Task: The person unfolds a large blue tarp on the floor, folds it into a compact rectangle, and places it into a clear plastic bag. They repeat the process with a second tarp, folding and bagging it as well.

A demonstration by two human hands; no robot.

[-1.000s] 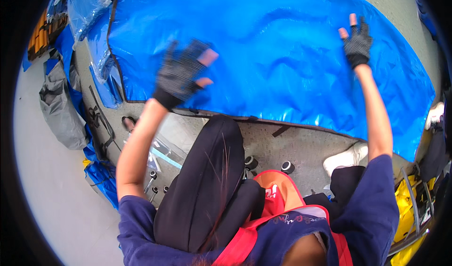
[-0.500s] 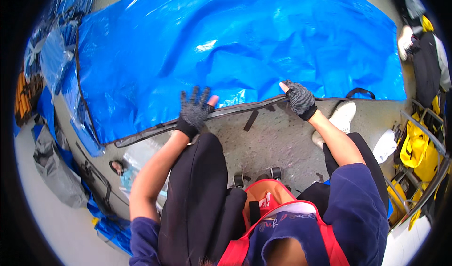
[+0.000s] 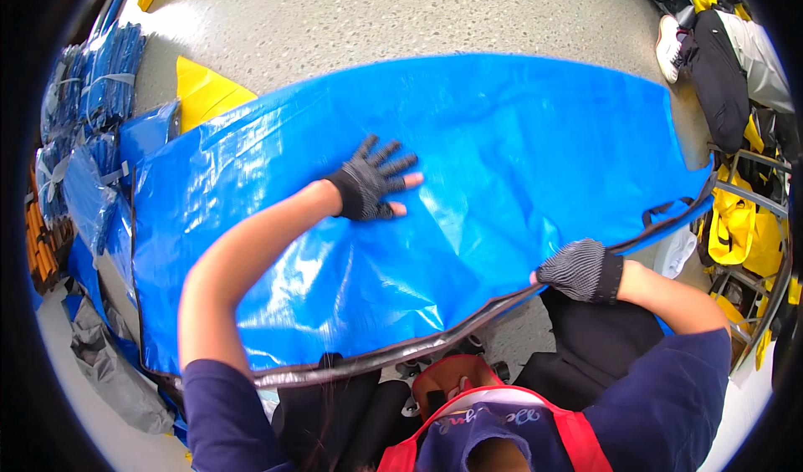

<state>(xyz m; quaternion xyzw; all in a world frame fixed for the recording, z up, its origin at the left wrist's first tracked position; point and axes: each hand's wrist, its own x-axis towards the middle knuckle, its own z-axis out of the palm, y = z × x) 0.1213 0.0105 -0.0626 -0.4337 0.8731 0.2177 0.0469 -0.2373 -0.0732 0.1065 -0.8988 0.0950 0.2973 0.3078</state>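
- A big blue woven-plastic tarp bag is spread flat across the speckled grey floor, taking up most of the view, with its dark-trimmed near edge running right in front of the person's knees.
- The left hand, in a dark knit fingerless glove, is laid flat on the middle of the blue sheet, fingers splayed wide and pressed palm-down on the material, nothing gripped.
- The right hand, also gloved, is curled over the near edge of the sheet at the lower right; it looks closed on the trim, though the fingertips are tucked under and can't really be seen, so the pinch itself is hard to confirm.
- The two hands are kept well apart, the left one further out on the sheet, the right one close to the body.
- A black strap handle is seen on the right end of the bag, near its corner.
- A yellow sheet is tucked partly under the bag's far left corner.
- Stacks of folded blue bags are piled along the left side, and a grey one is lying at the lower left.
- Yellow bags are hung or piled on a metal rack at the right edge.
- Another person's legs in dark trousers and a white shoe are visible at the top right.
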